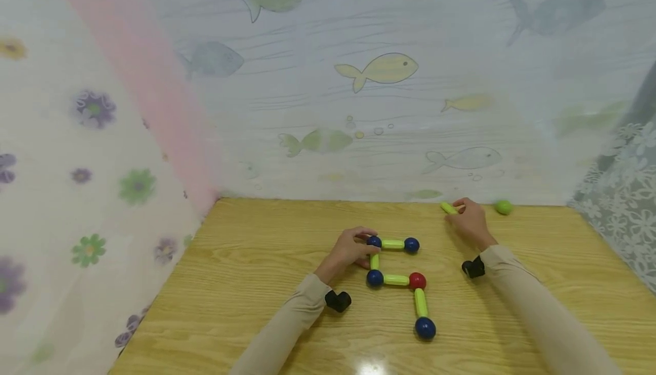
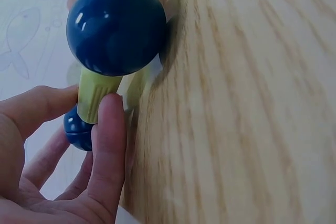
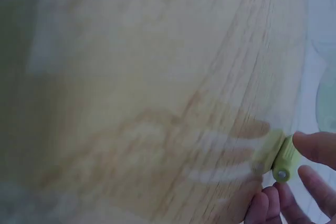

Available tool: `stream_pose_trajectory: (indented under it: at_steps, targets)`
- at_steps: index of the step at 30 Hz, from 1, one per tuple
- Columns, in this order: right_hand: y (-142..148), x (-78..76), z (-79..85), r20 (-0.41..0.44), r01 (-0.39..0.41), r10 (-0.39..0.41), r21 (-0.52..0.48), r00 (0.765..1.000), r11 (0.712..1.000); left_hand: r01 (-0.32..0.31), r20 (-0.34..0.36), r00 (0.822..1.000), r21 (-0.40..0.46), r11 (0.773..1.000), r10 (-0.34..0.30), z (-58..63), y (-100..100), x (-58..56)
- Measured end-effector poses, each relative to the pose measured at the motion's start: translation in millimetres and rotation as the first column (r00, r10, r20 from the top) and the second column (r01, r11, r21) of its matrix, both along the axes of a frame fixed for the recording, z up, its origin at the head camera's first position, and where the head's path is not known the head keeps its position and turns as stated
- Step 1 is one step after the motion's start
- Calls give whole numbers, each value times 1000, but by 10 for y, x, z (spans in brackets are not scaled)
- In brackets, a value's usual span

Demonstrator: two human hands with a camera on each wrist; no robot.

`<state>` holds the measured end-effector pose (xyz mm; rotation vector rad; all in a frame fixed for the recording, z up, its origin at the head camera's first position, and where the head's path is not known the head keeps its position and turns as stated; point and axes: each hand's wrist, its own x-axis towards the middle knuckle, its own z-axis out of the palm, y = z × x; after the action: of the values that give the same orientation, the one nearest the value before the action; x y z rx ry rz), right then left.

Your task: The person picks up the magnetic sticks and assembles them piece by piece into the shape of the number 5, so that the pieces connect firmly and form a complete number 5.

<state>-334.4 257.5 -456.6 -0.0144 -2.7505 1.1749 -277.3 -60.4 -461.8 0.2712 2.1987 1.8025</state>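
Note:
A zigzag chain of yellow-green magnetic rods and balls lies on the wooden table. It has a blue ball (image 1: 411,245) at its far right end, a red ball (image 1: 417,281) at a bend and a blue ball (image 1: 425,328) at its near end. My left hand (image 1: 351,248) is at the chain's upper left corner, by the corner ball (image 1: 374,242). In the left wrist view its thumb and finger pinch a rod (image 2: 98,95) between two blue balls. Near the table's back edge, my right hand (image 1: 470,222) pinches a loose yellow-green rod (image 3: 286,162).
A green ball (image 1: 504,207) sits at the back edge, to the right of my right hand. Behind the table (image 1: 266,306) hangs a pale sheet (image 1: 307,96) with fish drawings. A flowered sheet (image 1: 51,204) borders the left side, and lacy fabric (image 1: 625,187) the right.

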Motion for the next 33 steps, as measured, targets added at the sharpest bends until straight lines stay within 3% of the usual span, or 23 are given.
stream_pose_trajectory:
  at_steps: [7,18,25,33]
  targets:
    - [28,-13,42,-25,27,-27,8,999,1000,-4,32,999,36,999,3,6,13,-10]
    - [82,94,148,18,-145,144,121,989,982,-24,39,999,51,998,22,9,6,3]
    - [124,333,209,67,-245,239,94,969,965,-24,30,999,50,998,22,-12,8,3]
    - [100,710,241,70,-281,277,44,958,959,-16,26,1000,57,998,14,-9,-4,7]
